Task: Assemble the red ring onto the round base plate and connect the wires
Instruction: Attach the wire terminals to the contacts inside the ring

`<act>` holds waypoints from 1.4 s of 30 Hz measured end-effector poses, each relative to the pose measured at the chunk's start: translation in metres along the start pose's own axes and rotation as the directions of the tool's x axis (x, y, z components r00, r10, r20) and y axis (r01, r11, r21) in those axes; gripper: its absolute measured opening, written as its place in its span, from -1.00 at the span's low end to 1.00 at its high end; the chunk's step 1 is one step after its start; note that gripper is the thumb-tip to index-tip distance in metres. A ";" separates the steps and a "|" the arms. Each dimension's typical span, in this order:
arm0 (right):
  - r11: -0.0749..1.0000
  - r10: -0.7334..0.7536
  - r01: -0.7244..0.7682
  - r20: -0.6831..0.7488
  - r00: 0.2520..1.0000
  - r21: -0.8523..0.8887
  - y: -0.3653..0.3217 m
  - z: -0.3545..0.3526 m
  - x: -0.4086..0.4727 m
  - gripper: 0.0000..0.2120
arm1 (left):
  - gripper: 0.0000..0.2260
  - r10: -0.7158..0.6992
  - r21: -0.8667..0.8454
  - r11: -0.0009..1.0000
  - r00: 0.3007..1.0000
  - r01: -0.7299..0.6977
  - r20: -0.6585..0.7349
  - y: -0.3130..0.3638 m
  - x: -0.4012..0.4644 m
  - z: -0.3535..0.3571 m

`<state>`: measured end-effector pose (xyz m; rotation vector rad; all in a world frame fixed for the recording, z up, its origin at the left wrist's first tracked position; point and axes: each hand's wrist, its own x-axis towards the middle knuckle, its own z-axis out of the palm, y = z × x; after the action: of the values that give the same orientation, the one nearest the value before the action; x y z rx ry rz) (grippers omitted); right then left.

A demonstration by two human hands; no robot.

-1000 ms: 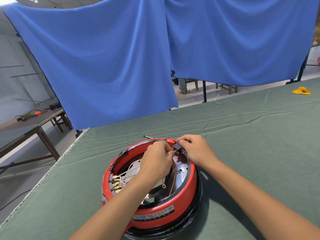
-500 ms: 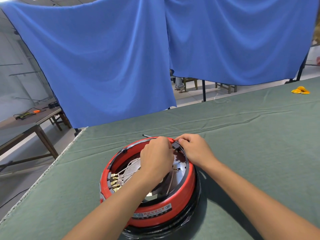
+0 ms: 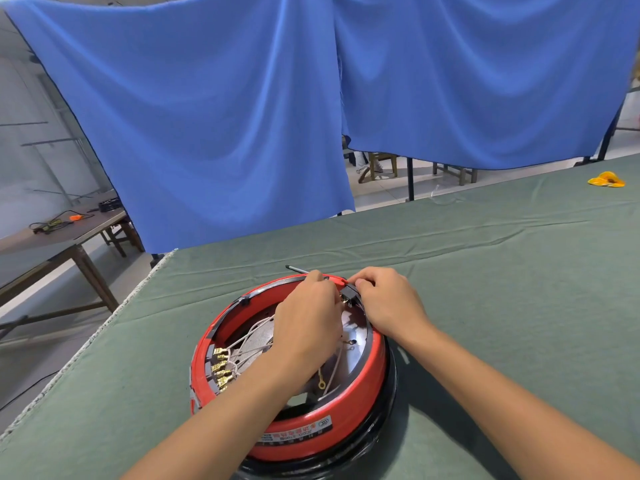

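On the green cloth worktop point(image 3: 485, 289), the red ring point(image 3: 360, 386) sits over the round base plate point(image 3: 252, 344). Small black connector point(image 3: 350, 294) at far rim: right hand point(image 3: 388, 299) pinches it; left hand point(image 3: 308, 323) grips alongside, contents hidden.

Two bare forearms, no sleeves, left hand point(image 3: 308, 327), right hand point(image 3: 389, 301), short trimmed nails

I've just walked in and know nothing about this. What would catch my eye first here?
Probably the red ring near the front of the green table, with both hands over its far rim. The left hand and right hand work at a small black connector. Behind hangs a big blue curtain.
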<state>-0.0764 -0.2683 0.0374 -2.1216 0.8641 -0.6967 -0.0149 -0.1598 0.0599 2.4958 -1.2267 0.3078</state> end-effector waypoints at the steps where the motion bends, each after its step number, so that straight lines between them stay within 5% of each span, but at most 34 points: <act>1: 1.000 0.001 -0.001 -0.001 1.000 -0.005 0.000 0.000 0.000 -0.73 | -0.89 0.015 0.017 1.000 1.000 -0.015 -0.009 0.001 0.000 0.001; 22: 1.000 0.011 -0.011 0.003 1.000 -0.006 -0.002 0.001 -0.002 -0.73 | -0.96 0.050 0.053 0.997 0.999 -0.049 -0.020 0.000 -0.002 0.006; 32: 0.994 0.020 -0.020 0.004 1.000 0.105 0.000 0.001 -0.003 -0.75 | -0.87 -0.013 -0.062 0.998 1.000 0.015 0.027 -0.006 -0.003 0.007; 42: 0.999 -0.017 0.017 0.015 1.000 0.037 0.000 0.001 -0.003 -0.73 | -0.93 0.089 -0.041 0.995 0.996 -0.089 -0.017 -0.006 0.001 0.006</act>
<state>-0.0775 -0.2655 0.0357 -2.1011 0.8193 -0.6986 -0.0092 -0.1597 0.0537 2.4036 -1.3268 0.3197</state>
